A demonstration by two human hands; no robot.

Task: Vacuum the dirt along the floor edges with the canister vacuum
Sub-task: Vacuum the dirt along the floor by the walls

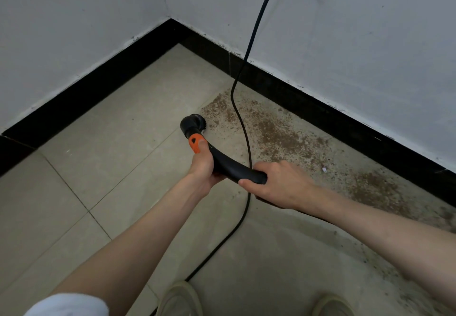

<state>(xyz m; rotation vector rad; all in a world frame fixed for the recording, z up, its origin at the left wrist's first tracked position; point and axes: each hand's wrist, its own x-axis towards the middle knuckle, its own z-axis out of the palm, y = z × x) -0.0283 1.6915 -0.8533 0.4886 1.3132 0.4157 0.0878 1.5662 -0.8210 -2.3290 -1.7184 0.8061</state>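
left hand (201, 167) clenched round the curved handle (229, 165), thumb on its orange collar, steadying aim | right hand (278, 183) grasping the handle's rear end, steering | round brush (195, 124) at the dirt (276, 130) patch's corner-side edge | power cord (243, 123) trails across the dirt

no legible text, label, brand, number or sign anywhere in view. small dark mark on the orange plastic collar (195, 143) of the curved black vacuum handle (232, 165): a shape only, not readable as a character.
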